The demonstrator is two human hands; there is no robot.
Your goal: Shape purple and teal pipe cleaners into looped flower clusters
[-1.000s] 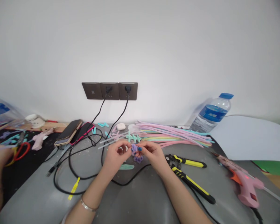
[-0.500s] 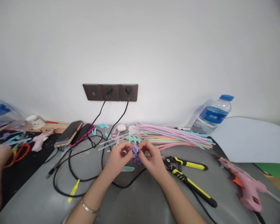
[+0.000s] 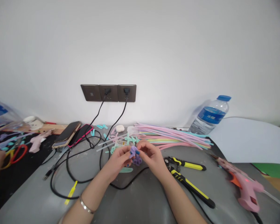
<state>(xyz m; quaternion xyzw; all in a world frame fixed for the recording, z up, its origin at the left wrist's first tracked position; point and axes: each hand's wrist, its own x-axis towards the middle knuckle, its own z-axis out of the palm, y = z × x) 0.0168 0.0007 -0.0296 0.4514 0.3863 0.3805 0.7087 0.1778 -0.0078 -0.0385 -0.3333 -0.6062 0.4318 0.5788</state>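
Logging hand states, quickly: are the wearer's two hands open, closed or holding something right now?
Left hand: closed, holding the purple piece.
Right hand: closed, pinching the same piece.

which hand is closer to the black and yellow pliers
Right. The right hand is close beside the head of the pliers; the left hand is farther away, on the far side of the purple piece from them.
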